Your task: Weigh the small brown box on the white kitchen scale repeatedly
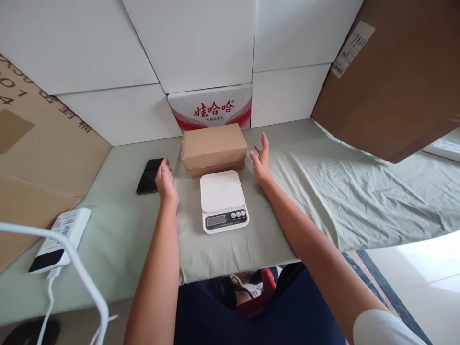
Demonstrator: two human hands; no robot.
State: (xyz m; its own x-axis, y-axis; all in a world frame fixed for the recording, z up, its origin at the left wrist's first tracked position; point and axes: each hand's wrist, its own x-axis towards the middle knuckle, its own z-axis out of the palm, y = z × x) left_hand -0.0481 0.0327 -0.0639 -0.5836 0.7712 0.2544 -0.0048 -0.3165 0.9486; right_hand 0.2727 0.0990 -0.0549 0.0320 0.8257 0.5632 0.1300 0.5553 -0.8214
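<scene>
A white kitchen scale [222,194] lies on the cloth-covered table in front of me, its small display and buttons facing me. Directly behind it sits a closed brown cardboard box [214,147]. My left hand [166,183] is held left of the scale, palm turned inward and holding nothing, beside a black smartphone [148,177] that it partly covers. On the other side, my right hand [261,165] is open with its fingers spread, near the right end of the cardboard box and apart from it.
White cartons [201,43] form a wall behind, with a red-and-white printed carton [215,108] among them. Large cardboard panels stand at left [46,158] and right [391,81]. A white power bank-like device [63,239] with a cable lies at left, behind a white curved tube [77,261].
</scene>
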